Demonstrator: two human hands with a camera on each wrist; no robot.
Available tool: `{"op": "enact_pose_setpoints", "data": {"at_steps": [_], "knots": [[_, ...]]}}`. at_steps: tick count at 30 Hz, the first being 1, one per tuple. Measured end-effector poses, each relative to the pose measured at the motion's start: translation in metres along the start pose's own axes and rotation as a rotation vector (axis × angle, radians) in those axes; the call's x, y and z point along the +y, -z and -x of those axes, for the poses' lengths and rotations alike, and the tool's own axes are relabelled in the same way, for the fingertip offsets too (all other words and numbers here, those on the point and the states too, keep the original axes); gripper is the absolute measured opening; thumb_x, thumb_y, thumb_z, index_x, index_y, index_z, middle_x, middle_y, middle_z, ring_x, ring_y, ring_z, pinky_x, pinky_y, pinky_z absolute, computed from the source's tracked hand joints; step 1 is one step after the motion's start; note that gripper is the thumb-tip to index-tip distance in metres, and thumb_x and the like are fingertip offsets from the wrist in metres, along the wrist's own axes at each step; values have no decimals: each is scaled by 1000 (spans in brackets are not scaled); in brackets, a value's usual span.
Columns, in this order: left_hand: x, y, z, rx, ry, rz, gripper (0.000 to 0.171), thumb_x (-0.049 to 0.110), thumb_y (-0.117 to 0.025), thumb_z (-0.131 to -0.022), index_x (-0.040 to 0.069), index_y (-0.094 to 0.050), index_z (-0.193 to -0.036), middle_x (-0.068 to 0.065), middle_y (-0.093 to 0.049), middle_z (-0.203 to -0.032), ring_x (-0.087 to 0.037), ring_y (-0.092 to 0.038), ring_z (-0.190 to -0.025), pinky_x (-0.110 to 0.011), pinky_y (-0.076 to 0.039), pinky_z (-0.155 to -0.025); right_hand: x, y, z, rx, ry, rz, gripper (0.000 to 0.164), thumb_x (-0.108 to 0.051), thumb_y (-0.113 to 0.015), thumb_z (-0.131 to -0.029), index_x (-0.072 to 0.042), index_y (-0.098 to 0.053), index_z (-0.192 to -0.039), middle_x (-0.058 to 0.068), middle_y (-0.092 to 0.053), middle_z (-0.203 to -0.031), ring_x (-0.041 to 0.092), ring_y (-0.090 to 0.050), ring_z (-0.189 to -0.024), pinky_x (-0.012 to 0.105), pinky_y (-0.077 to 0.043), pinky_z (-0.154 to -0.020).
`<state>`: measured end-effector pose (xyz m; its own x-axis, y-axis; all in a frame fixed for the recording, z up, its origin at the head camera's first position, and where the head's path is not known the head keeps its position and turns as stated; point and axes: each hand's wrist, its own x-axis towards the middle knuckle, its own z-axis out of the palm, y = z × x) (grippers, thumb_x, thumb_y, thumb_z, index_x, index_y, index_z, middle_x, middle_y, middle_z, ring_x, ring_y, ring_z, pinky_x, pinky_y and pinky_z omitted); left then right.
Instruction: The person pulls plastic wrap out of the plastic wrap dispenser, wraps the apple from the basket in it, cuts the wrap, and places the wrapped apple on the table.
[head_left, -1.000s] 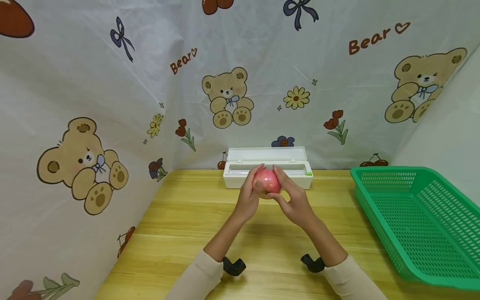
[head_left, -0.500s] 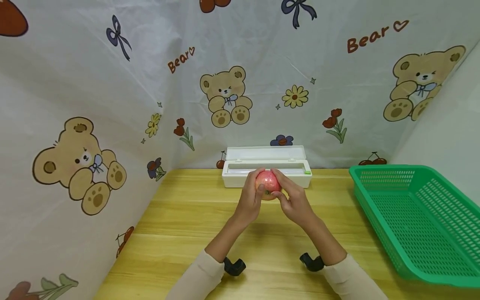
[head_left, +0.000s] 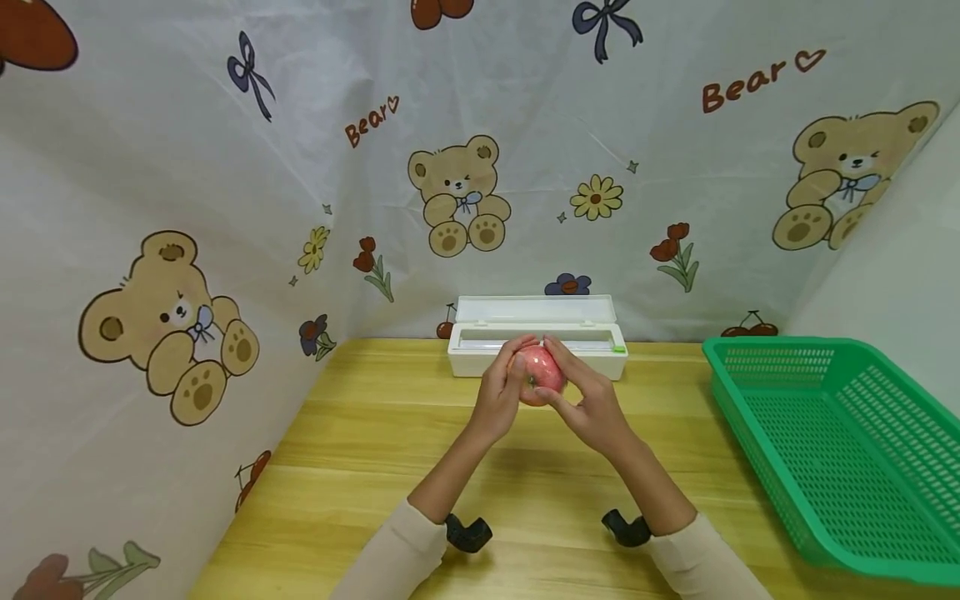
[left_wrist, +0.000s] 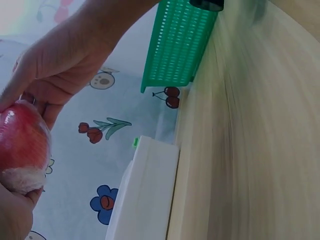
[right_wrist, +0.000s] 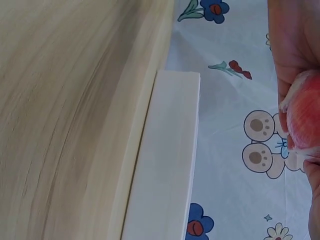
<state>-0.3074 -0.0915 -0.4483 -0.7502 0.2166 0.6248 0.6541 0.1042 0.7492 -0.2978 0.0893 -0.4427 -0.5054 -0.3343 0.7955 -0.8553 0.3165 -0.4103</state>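
Note:
A red apple [head_left: 544, 368], shiny with clear plastic film, is held up over the table between both hands. Its stem end faces the head camera. My left hand [head_left: 497, 395] grips its left side, thumb on the near face, while my right hand [head_left: 594, 407] curls round the right side with its thumb low on the front. Whitish bunched film shows on the apple [left_wrist: 22, 140] in the left wrist view. Behind the hands stands a long white box [head_left: 491, 363], lid raised, that looks like a cling film dispenser with a green slider [head_left: 619, 349].
A green perforated basket [head_left: 780, 492] stands on the right of the wooden table [head_left: 390, 467]. A cloth printed with bears [head_left: 465, 200] hangs behind and to the left. A black strap piece shows at each wrist.
The apple has been turned a little between the hands, and its stem end now shows more toward the head camera. Both thumbs have shifted slightly on it. The box and basket stay put.

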Motion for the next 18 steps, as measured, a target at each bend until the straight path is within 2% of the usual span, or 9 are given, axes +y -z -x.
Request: {"op": "enact_pose_setpoints", "data": {"at_steps": [3,6,9,13,16,18], "knots": [[-1,-2,0,-17,-18,6,43,26,-35,-113,9,-43,-151,-10,-54,-144,-22,-59,-120,-33,-56,-95,0,-1,1,18,-11,-31,61,-10,-75,-92,2,-50,-147,19,-53,-148,35,-51,-136,24,-41,-110],[-4,-3,1,-3,-47,-20,43,26,-35,-113,8,-43,-151,-9,-54,-144,-22,-59,-121,-33,-56,-96,1,-3,0,41,8,-51,63,8,-74,-84,5,-53,-143,21,-56,-144,37,-54,-133,24,-42,-110],[-7,-4,1,22,-82,-63,46,31,-33,-113,7,-46,-149,-8,-52,-148,-23,-55,-130,-35,-51,-104,2,-6,-1,67,40,-48,60,11,-73,-83,7,-55,-140,23,-59,-140,39,-57,-129,23,-43,-109],[-8,-6,1,47,-122,-118,51,36,-31,-113,2,-47,-148,-7,-47,-155,-24,-43,-143,-38,-40,-115,2,-7,-1,83,51,-46,59,13,-72,-82,8,-56,-139,24,-59,-139,42,-58,-126,23,-43,-108],[-9,-7,2,57,-113,-125,50,35,-32,-113,5,-45,-150,-5,-48,-154,-21,-49,-137,-37,-45,-111,2,-6,0,80,17,-47,60,13,-75,-81,6,-58,-138,23,-60,-139,40,-58,-127,22,-44,-107],[-8,-7,3,62,-84,-104,46,31,-34,-113,10,-45,-152,-3,-51,-151,-20,-55,-130,-35,-50,-105,1,-5,0,68,-17,-49,61,11,-77,-81,4,-58,-139,21,-59,-140,38,-57,-128,20,-44,-106]]}}
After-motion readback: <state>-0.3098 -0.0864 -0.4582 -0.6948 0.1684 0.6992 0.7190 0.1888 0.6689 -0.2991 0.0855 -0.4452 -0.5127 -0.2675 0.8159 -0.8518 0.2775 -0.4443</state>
